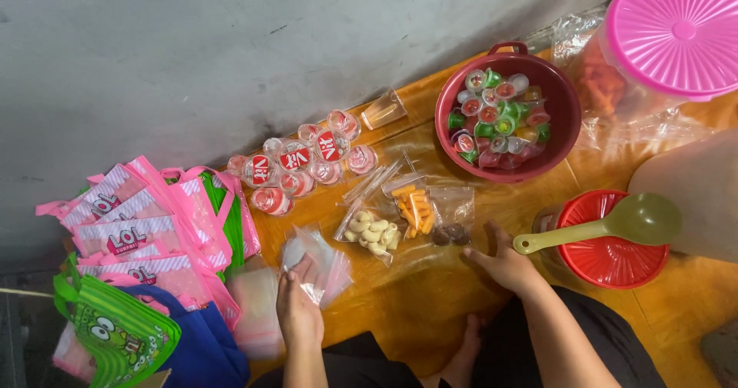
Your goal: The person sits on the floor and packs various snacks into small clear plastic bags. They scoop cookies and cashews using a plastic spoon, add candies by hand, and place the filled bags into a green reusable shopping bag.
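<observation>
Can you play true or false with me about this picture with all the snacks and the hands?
1. The left hand is touching a pile of clear plastic bags. True.
2. The green spoon lies on a blue lid. False: it rests on a red lid.
3. The dark red bowl holds small colourful jelly cups. True.
4. The right hand is holding the spoon. False: it rests flat on the wooden table, near a small bag of dark brown sweets.
5. The big tub at the top right has a green lid. False: its lid is pink.
</observation>
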